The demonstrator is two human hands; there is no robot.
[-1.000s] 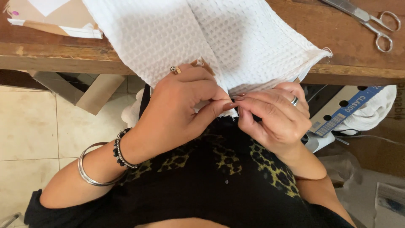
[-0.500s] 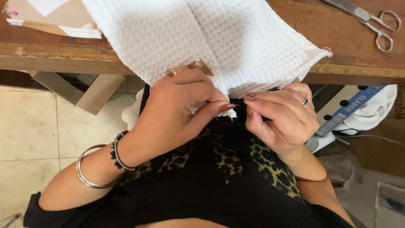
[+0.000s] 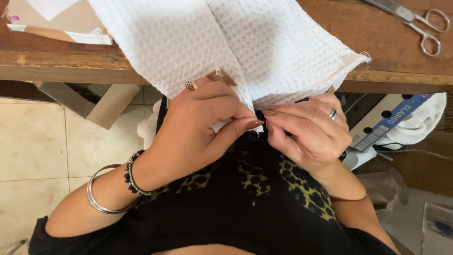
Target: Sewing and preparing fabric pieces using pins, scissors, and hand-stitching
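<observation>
I see the cloth point(image 3: 222, 47) hanging off the table point(image 3: 391, 71) edge toward the person's lap, its long axis running from the tabletop down to a narrow corner at the hands. It is white waffle-weave, folded along a central crease, with a frayed corner at the right. The left hand point(image 3: 198, 127) pinches the lower corner between thumb and fingers; the right hand point(image 3: 309, 132) has its fingertips together right beside it, on the same edge, though I cannot tell what they grip. Compared with half a second ago, the two hands have drawn closer, fingertips now almost touching. Scissors point(image 3: 415, 21) lie on the table at upper right, well apart. A bangle point(image 3: 101, 196) circles the left wrist.
</observation>
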